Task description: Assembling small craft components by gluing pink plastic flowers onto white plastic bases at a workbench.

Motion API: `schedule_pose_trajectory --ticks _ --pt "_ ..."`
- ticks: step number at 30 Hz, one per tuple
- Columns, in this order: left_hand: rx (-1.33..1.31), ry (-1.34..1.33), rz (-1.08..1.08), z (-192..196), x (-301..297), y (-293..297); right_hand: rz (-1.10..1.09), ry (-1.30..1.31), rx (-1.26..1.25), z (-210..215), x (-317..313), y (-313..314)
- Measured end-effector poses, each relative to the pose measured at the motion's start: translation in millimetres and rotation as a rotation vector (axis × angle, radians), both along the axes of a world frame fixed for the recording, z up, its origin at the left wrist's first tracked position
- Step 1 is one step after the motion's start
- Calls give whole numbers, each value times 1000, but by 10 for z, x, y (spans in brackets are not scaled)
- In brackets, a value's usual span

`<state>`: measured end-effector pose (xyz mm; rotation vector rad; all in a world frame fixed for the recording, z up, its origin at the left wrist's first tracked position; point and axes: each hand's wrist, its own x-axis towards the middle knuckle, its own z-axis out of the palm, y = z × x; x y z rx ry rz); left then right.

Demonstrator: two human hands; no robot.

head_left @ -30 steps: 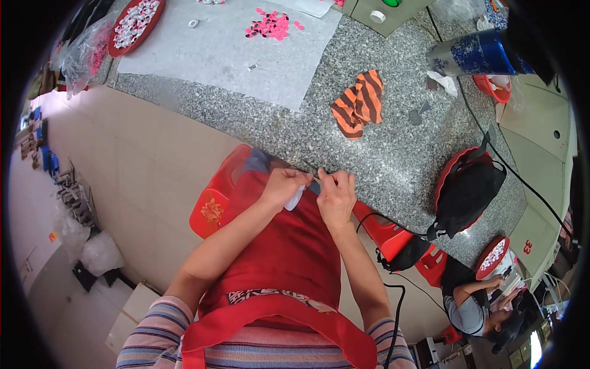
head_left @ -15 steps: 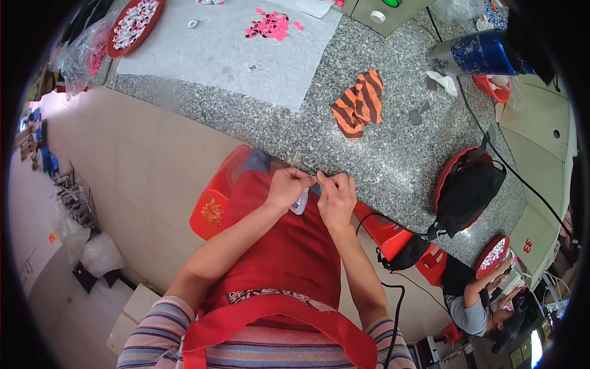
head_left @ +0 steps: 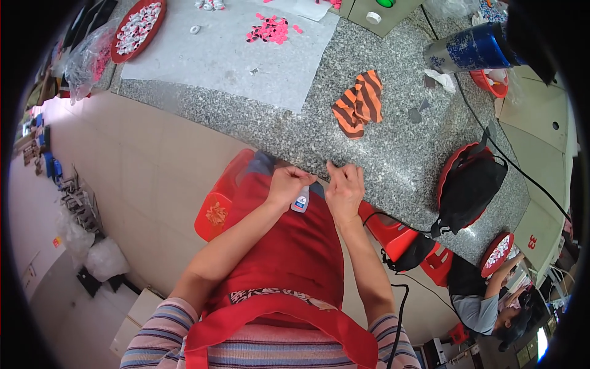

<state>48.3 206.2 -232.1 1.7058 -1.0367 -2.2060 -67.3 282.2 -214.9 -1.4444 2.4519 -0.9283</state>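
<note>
My left hand is above my lap at the stone table's front edge, thumb and index finger pinched together. A small white squeeze bottle with a blue label hangs below those fingers, seemingly gripped by its hidden top end. Just to the right, my right hand is at the table edge, apart from the left. Its fingers are curled and the index fingertip reaches the edge; whatever it may hold is hidden. A striped orange and brown cloth piece lies on the table ahead of my hands.
Pink pieces lie on a white sheet. A red tray of white pieces stands far left. On the right are a blue tumbler, a black bag, and a cable. Another person sits lower right.
My right hand has moved slightly right, away from the left, and the hands are now apart. More of the bottle and its label shows below my left hand.
</note>
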Motion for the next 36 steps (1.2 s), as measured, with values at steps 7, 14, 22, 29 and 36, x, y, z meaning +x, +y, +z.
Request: schedule_pose_trajectory --ticks 7,14,22,29,36 --pt "0 -13 -39 20 13 -41 45 -17 24 60 82 -17" --pt "-65 -51 -76 78 53 -44 55 1 54 110 -35 -16" --pt "-225 186 -66 845 63 -370 -242 418 34 515 -1010 -288" --pt "-296 249 -3 1120 -144 -880 138 -777 100 798 -48 -584" --pt "-1179 -405 20 612 301 -2898 -172 -1097 -70 965 144 -1167"
